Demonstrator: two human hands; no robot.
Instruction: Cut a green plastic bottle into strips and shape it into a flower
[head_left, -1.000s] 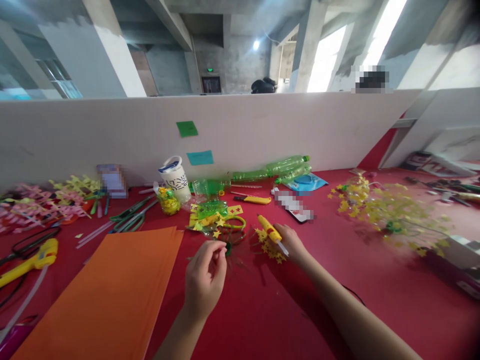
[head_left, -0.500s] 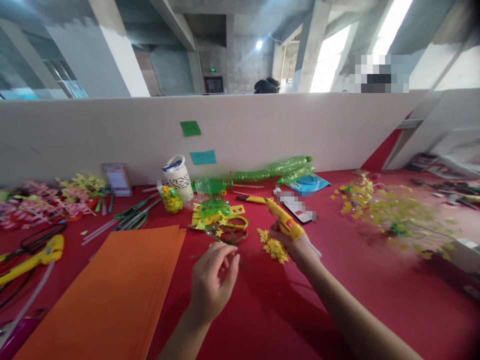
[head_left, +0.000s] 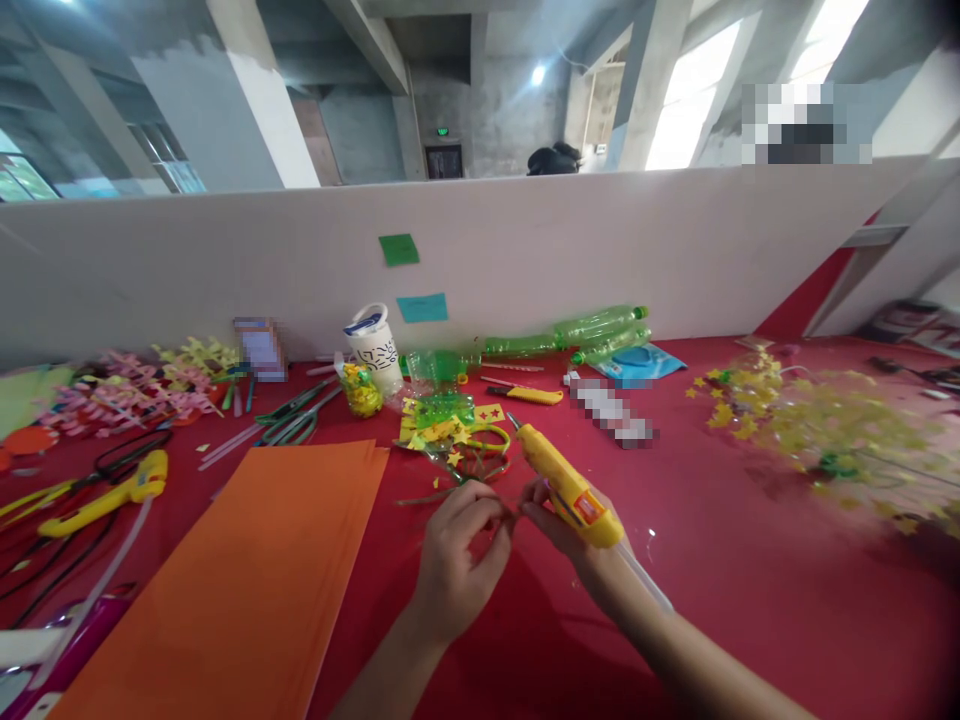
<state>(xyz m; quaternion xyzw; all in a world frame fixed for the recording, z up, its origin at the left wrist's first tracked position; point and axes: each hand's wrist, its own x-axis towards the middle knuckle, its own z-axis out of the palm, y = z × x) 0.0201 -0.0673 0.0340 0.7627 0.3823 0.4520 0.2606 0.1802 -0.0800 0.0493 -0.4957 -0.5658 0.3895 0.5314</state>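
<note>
My left hand (head_left: 461, 565) is closed in a pinch, its fingertips on a thin brownish strand (head_left: 424, 497) that runs out to the left. My right hand (head_left: 555, 525) grips a yellow hot glue gun (head_left: 574, 490), nozzle pointing up and to the left, a clear glue stick (head_left: 646, 578) sticking out of its back. The right fingertips meet the left ones at the strand. Just beyond lie scissors with yellow-green handles (head_left: 489, 440), yellow paper stars (head_left: 454, 458) and a cut piece of green plastic bottle (head_left: 444, 408). The pile of stars seen earlier is hidden behind the glue gun and right hand.
Orange sheets (head_left: 225, 560) lie at left, beside a second glue gun (head_left: 112, 497) with cords. Pink artificial flowers (head_left: 127, 390), a white cup (head_left: 375, 352), green bottles (head_left: 600, 328), a yellow cutter (head_left: 529, 395) and yellow star branches (head_left: 810, 430) stand or lie around. A white partition (head_left: 562, 240) closes the back.
My right hand has come left and nearer with the glue gun, and its fingertips now meet my left hand's. The left fingers have closed into a pinch. The camera view has turned slightly left.
</note>
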